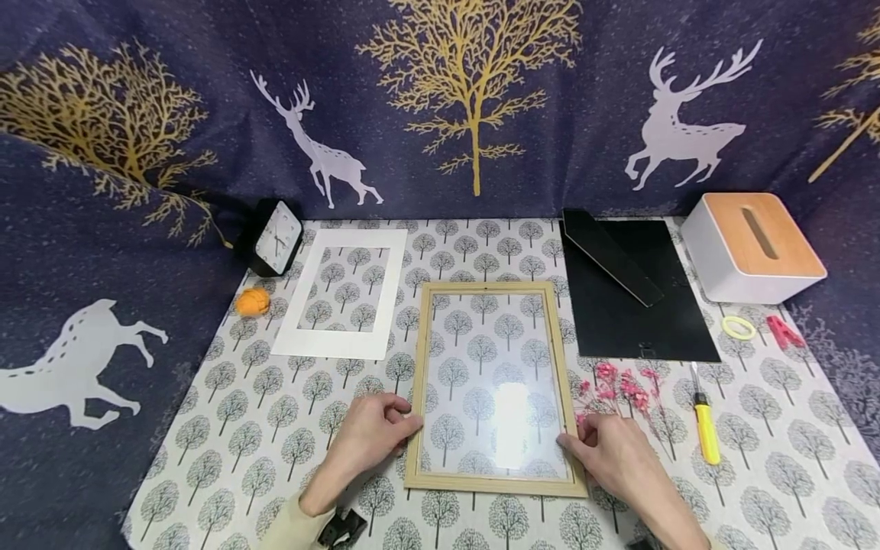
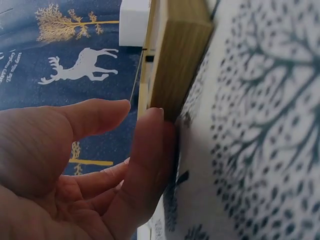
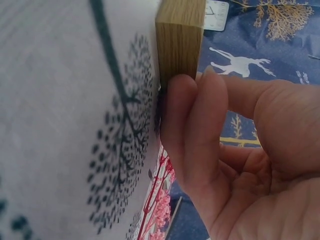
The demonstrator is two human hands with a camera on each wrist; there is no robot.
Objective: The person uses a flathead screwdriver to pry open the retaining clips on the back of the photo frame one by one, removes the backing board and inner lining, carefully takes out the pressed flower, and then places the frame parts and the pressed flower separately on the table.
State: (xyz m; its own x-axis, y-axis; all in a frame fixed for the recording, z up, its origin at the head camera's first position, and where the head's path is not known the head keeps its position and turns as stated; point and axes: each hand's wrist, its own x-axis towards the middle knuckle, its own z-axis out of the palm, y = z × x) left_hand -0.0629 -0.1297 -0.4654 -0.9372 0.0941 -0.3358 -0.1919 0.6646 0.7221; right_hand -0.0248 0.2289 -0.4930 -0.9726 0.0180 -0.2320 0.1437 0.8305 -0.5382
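A light wooden picture frame (image 1: 484, 484) lies on the patterned cloth between both hands, and a clear pane (image 1: 474, 382) inside it reflects a bright patch. My left hand (image 1: 374, 428) grips the frame's left side low down, thumb over the top face and fingers curled against the outer edge. In the left wrist view, the fingertips (image 2: 150, 120) meet the wood and a thin line runs from the thumb tip toward the frame. On the opposite side, my right hand (image 1: 615, 451) pinches the frame, its fingers (image 3: 181, 95) at the wooden edge.
Upper left are a white mat board (image 1: 344, 345), a clock (image 1: 278, 238) and an orange ball-like object (image 1: 252, 301). To the right are a black backing board (image 1: 619, 328), tissue box (image 1: 715, 260), pink dried flowers (image 1: 629, 388), screwdriver (image 1: 705, 431), yellow ring (image 1: 739, 328) and red clip-like object (image 1: 784, 332).
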